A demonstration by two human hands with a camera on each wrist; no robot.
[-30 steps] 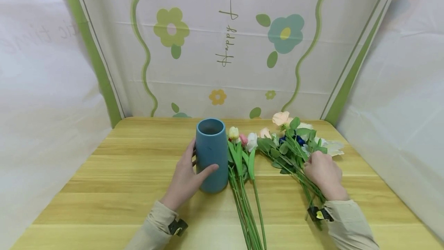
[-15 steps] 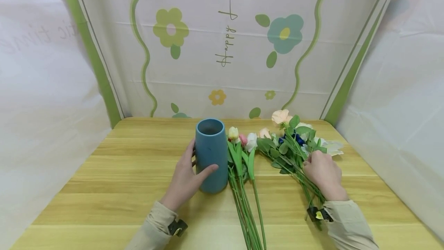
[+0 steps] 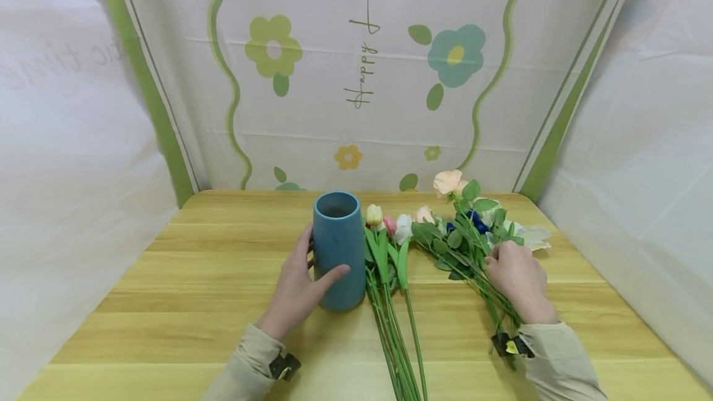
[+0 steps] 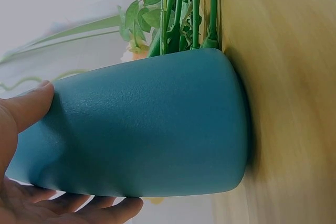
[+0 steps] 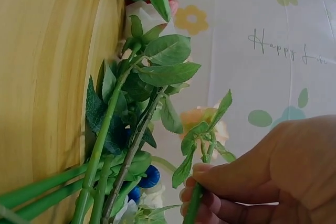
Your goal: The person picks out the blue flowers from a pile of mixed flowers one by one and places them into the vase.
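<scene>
A blue vase (image 3: 341, 252) stands upright on the wooden table, its mouth showing no stems. My left hand (image 3: 298, 286) grips its left side, thumb across the front and fingers round behind; the left wrist view shows the base against the tabletop. On the right, my right hand (image 3: 518, 280) pinches the green stem (image 5: 193, 205) of a peach rose (image 3: 448, 182) between thumb and fingers. That rose's head stands above the pile of flowers. In the right wrist view its leaves (image 5: 195, 140) partly cover the bloom.
Several tulips (image 3: 403, 229) lie just right of the vase, their stems (image 3: 398, 339) running to the near edge. Beneath my right hand lie another peach rose (image 3: 424, 214), blue flowers (image 3: 476, 221) and a white flower (image 3: 535, 237). Printed cloth (image 3: 356, 79) hangs behind the table.
The peach rose in my right hand has risen slightly and shifted a little left, away from the pile. My left hand and the vase have stayed in place.
</scene>
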